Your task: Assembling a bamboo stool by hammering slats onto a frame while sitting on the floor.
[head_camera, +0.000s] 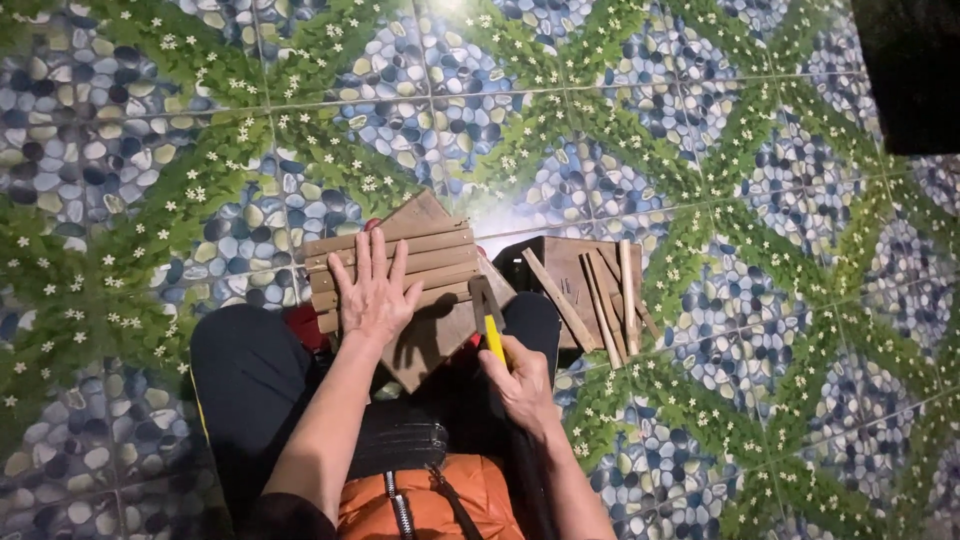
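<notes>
My left hand (374, 292) lies flat, fingers spread, on a row of narrow wooden slats (400, 250) laid side by side across a brown wooden board (432, 338) that rests on my knees. My right hand (521, 386) grips a hammer with a yellow handle (494, 340); its dark head (482, 291) sits at the right ends of the slats. My legs in dark trousers (245, 375) are under the board.
A second brown board (570, 268) lies on the floor to the right with several loose wooden sticks (603, 300) on it. The floor (740, 200) is tiled with a pebble and green leaf pattern. A dark object (915, 70) fills the top right corner.
</notes>
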